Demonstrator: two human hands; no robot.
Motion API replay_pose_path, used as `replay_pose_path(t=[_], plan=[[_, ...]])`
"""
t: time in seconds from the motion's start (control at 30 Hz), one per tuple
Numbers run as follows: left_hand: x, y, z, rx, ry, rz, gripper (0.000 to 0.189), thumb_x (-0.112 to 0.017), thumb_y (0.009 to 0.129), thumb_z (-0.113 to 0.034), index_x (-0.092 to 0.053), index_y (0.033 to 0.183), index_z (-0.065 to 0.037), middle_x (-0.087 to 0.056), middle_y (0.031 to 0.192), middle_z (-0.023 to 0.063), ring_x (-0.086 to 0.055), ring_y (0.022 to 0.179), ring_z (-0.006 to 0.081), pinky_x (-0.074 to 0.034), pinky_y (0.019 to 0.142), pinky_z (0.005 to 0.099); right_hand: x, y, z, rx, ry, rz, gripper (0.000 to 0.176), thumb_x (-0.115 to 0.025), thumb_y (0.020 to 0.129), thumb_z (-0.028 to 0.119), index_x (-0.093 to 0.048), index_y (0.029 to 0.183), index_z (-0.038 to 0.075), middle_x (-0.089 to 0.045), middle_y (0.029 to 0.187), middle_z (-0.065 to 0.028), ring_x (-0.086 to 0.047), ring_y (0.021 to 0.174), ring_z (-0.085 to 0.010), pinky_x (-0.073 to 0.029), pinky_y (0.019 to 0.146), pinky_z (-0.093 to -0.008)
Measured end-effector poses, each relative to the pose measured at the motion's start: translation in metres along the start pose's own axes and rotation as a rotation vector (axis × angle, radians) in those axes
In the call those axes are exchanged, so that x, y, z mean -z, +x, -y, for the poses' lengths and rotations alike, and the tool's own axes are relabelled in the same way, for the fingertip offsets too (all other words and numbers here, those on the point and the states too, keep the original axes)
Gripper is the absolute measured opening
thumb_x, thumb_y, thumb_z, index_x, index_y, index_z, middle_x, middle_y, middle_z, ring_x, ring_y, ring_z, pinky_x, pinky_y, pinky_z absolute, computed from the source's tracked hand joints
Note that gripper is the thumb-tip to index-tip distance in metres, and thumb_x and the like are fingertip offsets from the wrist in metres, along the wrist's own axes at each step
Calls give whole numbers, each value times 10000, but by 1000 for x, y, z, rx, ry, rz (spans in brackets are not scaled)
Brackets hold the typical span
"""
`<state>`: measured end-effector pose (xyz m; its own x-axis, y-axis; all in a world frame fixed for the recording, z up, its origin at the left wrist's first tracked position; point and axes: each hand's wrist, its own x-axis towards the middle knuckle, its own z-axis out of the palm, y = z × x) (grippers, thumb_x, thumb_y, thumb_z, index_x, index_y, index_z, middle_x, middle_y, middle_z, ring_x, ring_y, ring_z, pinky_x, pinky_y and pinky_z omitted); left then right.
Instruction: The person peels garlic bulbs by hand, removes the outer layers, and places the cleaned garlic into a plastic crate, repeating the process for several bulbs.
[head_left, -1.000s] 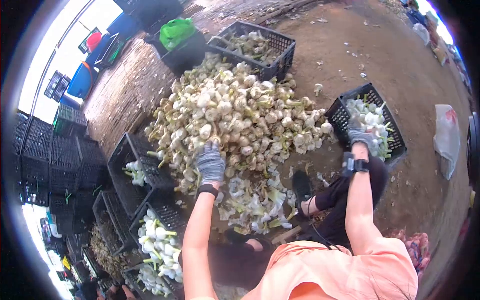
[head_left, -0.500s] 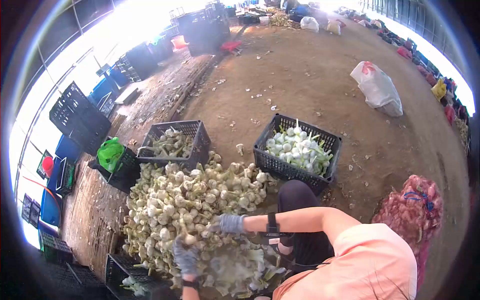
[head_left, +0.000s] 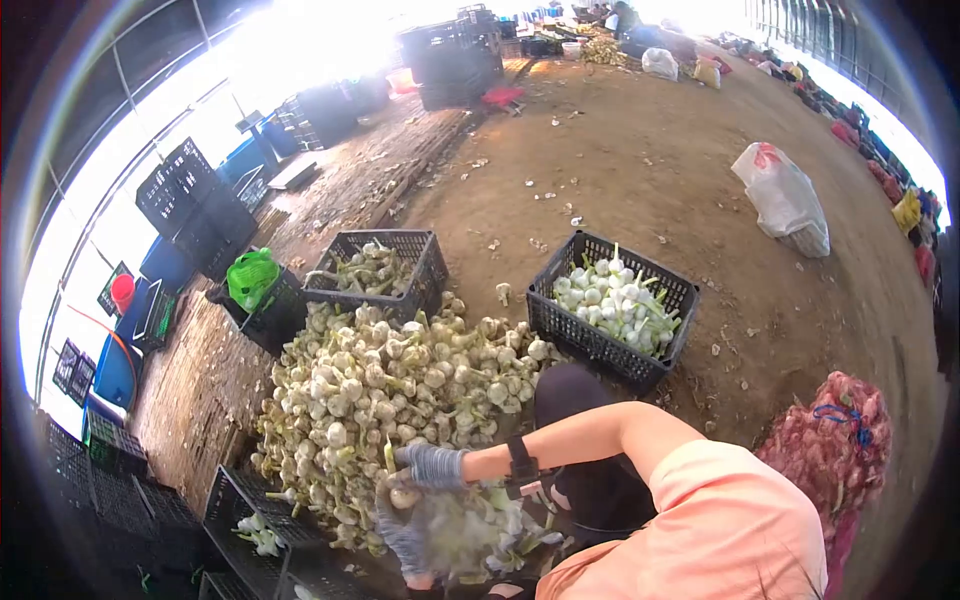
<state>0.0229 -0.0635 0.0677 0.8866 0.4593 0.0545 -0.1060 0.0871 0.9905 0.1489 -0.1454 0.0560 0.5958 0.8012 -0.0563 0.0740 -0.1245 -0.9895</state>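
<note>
Head view, person low over a brown dirt floor (head_left: 640, 180). The right hand (head_left: 432, 465), in a grey knit glove, is stretched across the body to the left, at the near edge of a large heap of untrimmed white-and-green garlic (head_left: 390, 395). Its fingers curl down onto one pale round garlic bulb (head_left: 403, 497) and appear to grip its top. The left hand (head_left: 405, 535), also gloved, lies just on the near side of that bulb and partly under it. It is motion-blurred, so I cannot tell whether it is closed or open. The bulb thus sits between the two hands, right hand on the far side, left hand on the near side. Its long axis seems to run near-to-far with the stalk end under the right glove, though this is not certain. It looks off-white, smooth and plump. Loose pale green trimmings (head_left: 490, 530) lie just right of the hands. A black plastic lattice crate of cleaned white bulbs (head_left: 590, 345) stands far right, past the knee. A second black crate of stalky garlic (head_left: 430, 285) is at the heap's far side, and a third black crate (head_left: 225, 505) is near left.
</note>
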Motion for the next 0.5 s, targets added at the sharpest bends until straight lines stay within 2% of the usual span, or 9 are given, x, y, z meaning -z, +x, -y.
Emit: replay_pose_path(t=[0.03, 0.1, 0.13, 0.17, 0.23, 0.37, 0.5], plan=[[-9, -5, -6, 13, 51, -85, 617, -653, 690, 46, -401, 1248, -36, -460, 1195, 96, -485, 1051, 198, -455, 881, 316, -1, 1, -2, 8, 6, -3, 494, -617, 776, 441, -541, 947, -16, -599, 772, -172, -536, 665, -237, -442, 613, -375], [-16, -4, -10, 22, -2, -84, 616, -628, 707, 65, -372, 1262, -11, -459, 1189, 94, -488, 1045, 195, -443, 892, 299, 7, -8, 17, -55, -44, 35, 470, -606, 797, 403, -530, 1003, -13, -603, 819, -174, -552, 702, -244, -447, 643, -377], [-15, -5, -8, 20, -51, -76, 615, -604, 724, 84, -342, 1277, 15, -458, 1184, 92, -491, 1038, 191, -431, 903, 283, 9, -8, 21, -14, -150, 12, 432, -597, 815, 359, -525, 1018, -15, -604, 813, -170, -559, 709, -238, -451, 634, -375], [-12, -3, -1, -57, 11, -119, 569, -652, 728, 17, -416, 1244, -33, -499, 1146, 88, -515, 1000, 191, -485, 825, 296, 10, -6, 22, -8, -128, 29, 397, -597, 821, 316, -520, 1026, -16, -603, 803, -165, -558, 698, -233, -451, 619, -370], [-9, -4, -1, -42, -24, -99, 564, -647, 731, 19, -419, 1244, -32, -504, 1138, 86, -519, 990, 190, -485, 819, 294, 9, -2, 21, 66, -137, 22, 326, -604, 825, 224, -513, 1026, -16, -594, 761, -151, -552, 659, -213, -447, 570, -348], [-5, -3, 6, -52, -51, -99, 550, -633, 744, 15, -411, 1246, -7, -510, 1142, 83, -526, 982, 180, -477, 806, 284, 8, -2, 19, 7, -194, 74, 301, -619, 813, 201, -516, 995, -16, -590, 736, -145, -548, 645, -208, -443, 561, -342], [-2, -7, 3, -19, -68, -61, 527, -621, 756, 11, -414, 1240, 7, -513, 1150, 88, -521, 997, 175, -470, 815, 297, 3, 3, 9, 57, -283, 67, 271, -613, 814, 198, -516, 965, -5, -590, 720, -141, -557, 624, -207, -441, 540, -347]])
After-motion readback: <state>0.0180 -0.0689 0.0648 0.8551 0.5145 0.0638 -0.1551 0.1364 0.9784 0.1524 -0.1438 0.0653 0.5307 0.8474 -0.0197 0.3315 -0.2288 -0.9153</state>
